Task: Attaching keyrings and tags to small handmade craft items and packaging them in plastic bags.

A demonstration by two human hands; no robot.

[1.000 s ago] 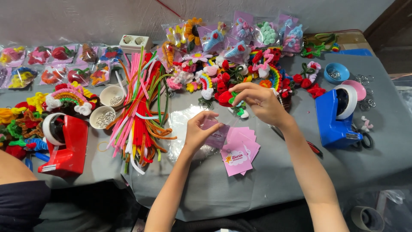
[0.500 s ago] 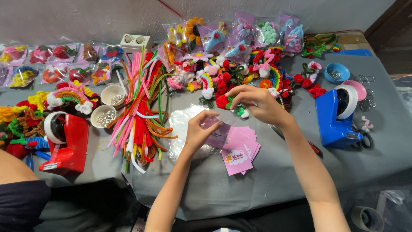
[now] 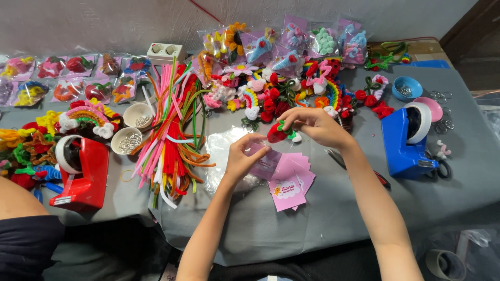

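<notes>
Lifted off the grey table (image 3: pixel 323 224), strawberry (image 3: pixel 276 134) in right hand (image 3: pixel 312 125).

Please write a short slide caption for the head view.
Right hand holds a red strawberry craft; left hand touches pink cards.

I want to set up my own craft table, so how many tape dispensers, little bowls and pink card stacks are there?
Tape dispensers: 2, a red plastic tape dispenser and a blue plastic tape dispenser
Small round bowls: 4, two cream bowls, a blue bowl, a pink bowl
Stacks of pink paper cards: 1
Total: 7
</notes>
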